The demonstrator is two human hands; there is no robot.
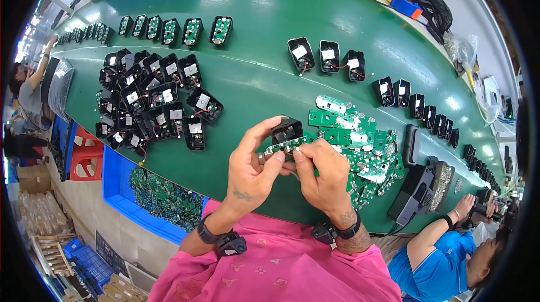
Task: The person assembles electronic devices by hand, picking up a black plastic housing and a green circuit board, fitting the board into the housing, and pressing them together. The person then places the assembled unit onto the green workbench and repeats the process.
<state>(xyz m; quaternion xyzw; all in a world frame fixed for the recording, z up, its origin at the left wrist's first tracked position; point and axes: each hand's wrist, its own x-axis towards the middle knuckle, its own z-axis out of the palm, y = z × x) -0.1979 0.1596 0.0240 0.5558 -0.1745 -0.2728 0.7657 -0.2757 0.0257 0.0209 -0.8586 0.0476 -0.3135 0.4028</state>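
My left hand [247,172] is closed around a black plastic housing [288,130], its open side tilted toward me. A narrow green circuit board [281,147] lies across that opening, held by the same fingers. At the board's right end my right hand [323,175] pinches thumb and forefinger together; what sits between the tips is too small to make out. Just right of my hands spreads a heap of loose green circuit boards [354,127]. To the left, black housings [163,95] with white squares and red wires are piled up.
Housings fitted with boards [192,32] form a row at far left; more housings [329,57] line the right. A blue bin [115,189] of boards stands at the table's near left edge. A dark speaker-like device [413,195] sits near a co-worker in blue [433,265].
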